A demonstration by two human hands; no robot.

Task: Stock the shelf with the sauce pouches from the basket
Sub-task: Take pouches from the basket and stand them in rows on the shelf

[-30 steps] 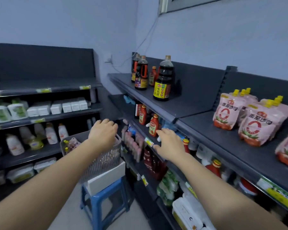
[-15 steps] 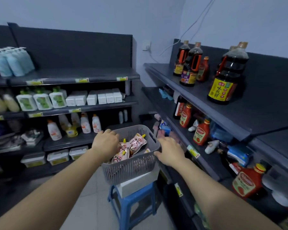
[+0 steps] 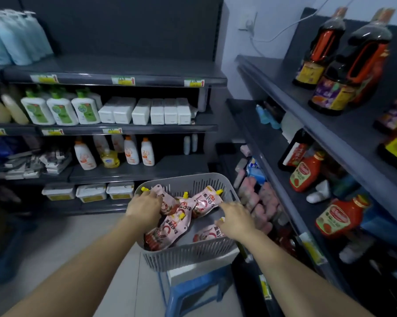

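Sauce pouches [image 3: 178, 221] heaped loose in grey basket [image 3: 188, 255] on blue stool [image 3: 193, 291]. Left hand [image 3: 145, 208] curled onto one pouch, right hand [image 3: 235, 219] half-open over another; grip unconfirmed. Probably soft, floppy, slick; best pinched near yellow spout.

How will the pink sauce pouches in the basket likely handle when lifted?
The sauce pouches lie bent over each other in the basket, so probably floppy. Their glossy film may be slippery. The yellow spout looks rigid, likely a firmer hold.

Head view, looking down, close over basket [image 3: 188, 255]
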